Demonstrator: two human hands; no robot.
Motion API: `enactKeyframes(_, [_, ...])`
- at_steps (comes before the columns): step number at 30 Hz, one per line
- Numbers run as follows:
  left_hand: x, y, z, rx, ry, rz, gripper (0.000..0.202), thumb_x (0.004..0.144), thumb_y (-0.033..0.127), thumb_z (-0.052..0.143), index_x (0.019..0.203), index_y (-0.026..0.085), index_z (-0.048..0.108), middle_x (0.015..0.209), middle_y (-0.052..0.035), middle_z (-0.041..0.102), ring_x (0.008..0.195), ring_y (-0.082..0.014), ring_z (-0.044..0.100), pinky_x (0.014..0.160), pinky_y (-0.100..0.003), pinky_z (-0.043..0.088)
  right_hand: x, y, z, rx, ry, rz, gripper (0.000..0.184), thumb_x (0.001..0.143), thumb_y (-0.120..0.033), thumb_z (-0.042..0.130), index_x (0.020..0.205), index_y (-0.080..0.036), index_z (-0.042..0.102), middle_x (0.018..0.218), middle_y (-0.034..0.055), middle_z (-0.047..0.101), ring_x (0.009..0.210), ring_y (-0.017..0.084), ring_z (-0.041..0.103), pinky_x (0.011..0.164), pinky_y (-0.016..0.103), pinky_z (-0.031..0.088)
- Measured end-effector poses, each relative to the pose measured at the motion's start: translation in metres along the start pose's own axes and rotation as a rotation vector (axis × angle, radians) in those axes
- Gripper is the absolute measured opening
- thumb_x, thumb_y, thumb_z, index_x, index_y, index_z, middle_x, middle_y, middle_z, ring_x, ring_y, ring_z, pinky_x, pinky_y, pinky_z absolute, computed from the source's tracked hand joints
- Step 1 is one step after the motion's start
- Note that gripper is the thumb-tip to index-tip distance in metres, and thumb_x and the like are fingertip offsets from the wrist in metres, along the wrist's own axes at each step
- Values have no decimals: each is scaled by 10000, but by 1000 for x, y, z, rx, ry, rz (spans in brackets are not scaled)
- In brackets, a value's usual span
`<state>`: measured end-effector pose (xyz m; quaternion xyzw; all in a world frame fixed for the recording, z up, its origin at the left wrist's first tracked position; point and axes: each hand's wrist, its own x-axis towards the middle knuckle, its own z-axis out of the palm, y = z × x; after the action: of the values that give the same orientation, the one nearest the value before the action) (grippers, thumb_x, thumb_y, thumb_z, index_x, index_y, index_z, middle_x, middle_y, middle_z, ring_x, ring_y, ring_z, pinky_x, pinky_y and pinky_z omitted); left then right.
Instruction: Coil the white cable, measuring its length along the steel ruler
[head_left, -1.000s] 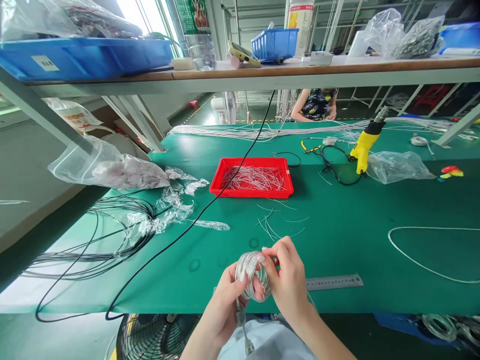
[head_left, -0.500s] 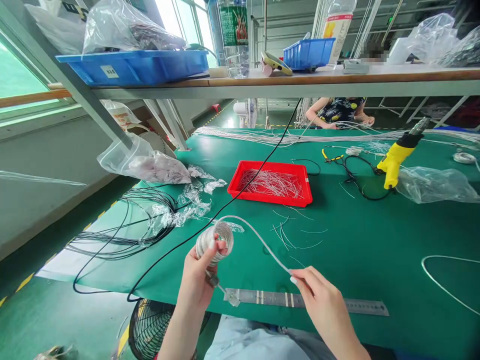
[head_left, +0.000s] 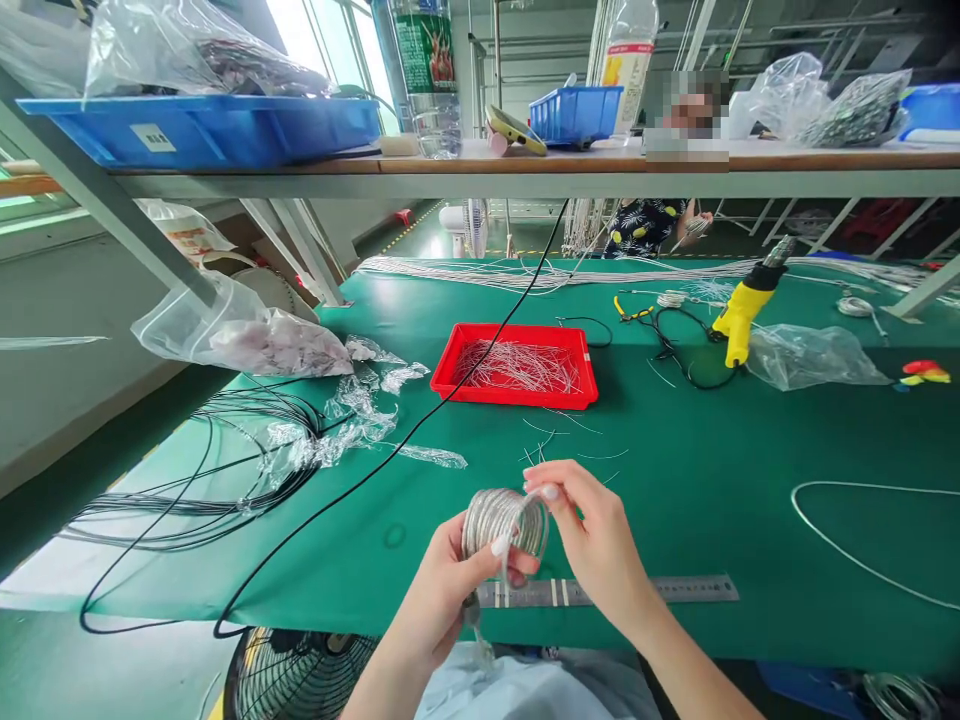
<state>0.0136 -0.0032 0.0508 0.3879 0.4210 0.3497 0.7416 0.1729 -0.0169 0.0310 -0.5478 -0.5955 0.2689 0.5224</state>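
- Cable coil is silvery white
- Tabletop is green
- Tray is red
- Heat gun is yellow and black
- Co-worker's top shows yellow and white print on black

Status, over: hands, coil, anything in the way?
Left hand holding coil. Right hand pinching a strand at coil's right edge. Ruler partly hidden behind hands. Black cord to the left, touching neither hand.

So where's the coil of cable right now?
In the head view, the coil is low near the middle, in the left hand, with the right hand at its right end and the ruler below.
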Motion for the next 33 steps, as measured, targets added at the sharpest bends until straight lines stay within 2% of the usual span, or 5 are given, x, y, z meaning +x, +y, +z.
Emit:
enactKeyframes(6, [3,-9,19,-117,34,46,354,611,379,805,830,134,674,600,-13,688,589,-84,561,580,-154,434,-4,7,24,130,299,267,333,915,-478,385,847,-237,606,861,10,635,776,125,580,691,260,454])
enactKeyframes(21, [7,-30,27,-92,-7,96,377,616,419,797,858,159,669,590,-19,671,666,-124,598,672,-206,476,-4,17,35,309,403,456,411,842,-601,436,888,-213,566,784,28,610,629,137,520,543,282,385])
enactKeyframes(25, [7,-22,19,-163,19,19,328,571,389,830,738,153,675,511,-1,640,560,-83,568,600,-160,464,-7,25,30,375,281,455,423,839,-617,429,941,-225,550,720,-14,540,574,108,428,533,272,338])
enactKeyframes(29, [9,-1,-11,-323,279,155,422,416,399,895,706,178,682,497,32,633,510,-68,562,575,-140,488,-23,47,17,252,-134,482,423,806,-543,557,1091,-238,486,731,-39,551,622,114,481,584,268,385])
enactKeyframes(33, [11,18,-45,-131,524,347,392,459,378,886,715,163,683,574,27,678,561,-72,594,559,-110,481,-43,66,4,29,-111,544,334,864,-529,466,934,-208,531,731,8,644,652,153,598,564,288,448])
